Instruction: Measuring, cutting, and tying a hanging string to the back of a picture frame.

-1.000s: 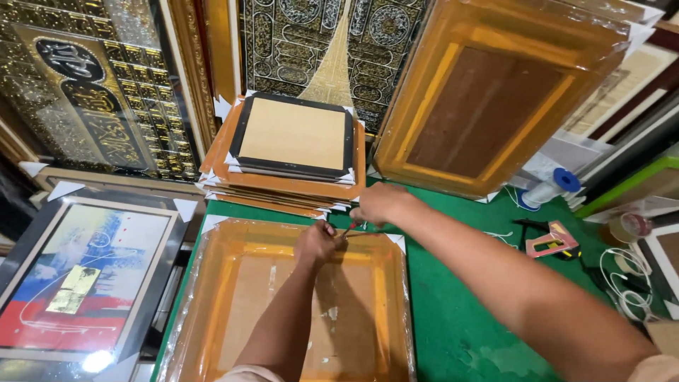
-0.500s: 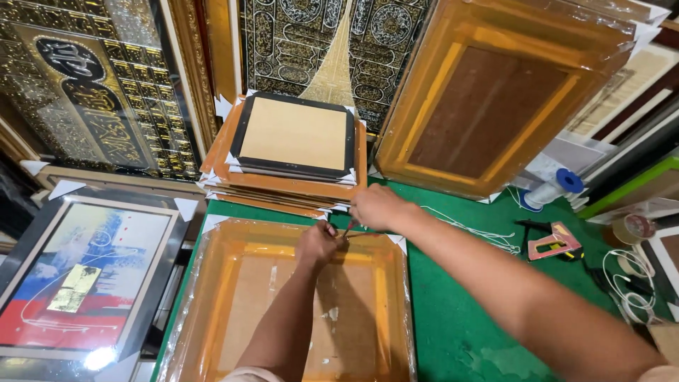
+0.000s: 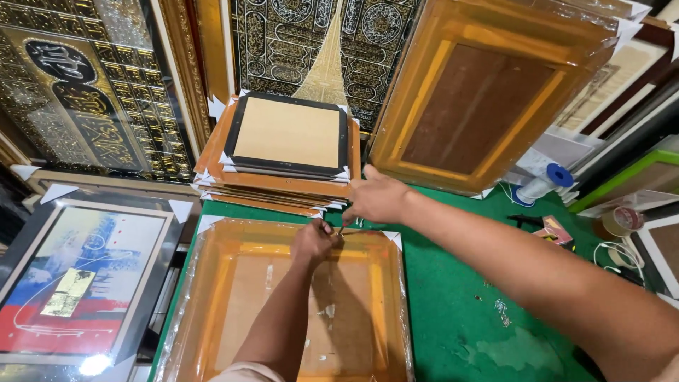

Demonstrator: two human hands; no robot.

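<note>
Wrapped frame (image 3: 297, 304) lies back-up on the green desk (image 3: 460, 311), film over it, white corner guards on. Both hands meet at its far edge, mid-rail, just in front of the stack of frames (image 3: 283, 166).

Left hand (image 3: 315, 240) is clenched, knuckles up, pinching sth small at the rail; too small to tell what, looks like a thin bit of hardware or a tool tip. Right hand (image 3: 378, 198) comes in from the side, fingers curled down onto the same spot, thumb out; whether it grips anything I can't tell.

Doing it well, as I judge it:
- Keep the work centred on the rail, equal gap to both corner guards, else the frame would hang crooked.
- Left wrist low and braced on the frame back so the pinch doesn't wander.
- Right hand steadies only, no hard push; the film is slick and the frame could slide toward the stack.
- Don't tear the film wider than needed.
- Watch the stack edge; it's near the knuckles, little room to swing.

Nearby, not touched: string spool w/ blue cap (image 3: 548, 180), tape roll (image 3: 619, 221), big wrapped frame leaning at the back (image 3: 481, 99), painted picture (image 3: 78, 276) off the desk to the left.
</note>
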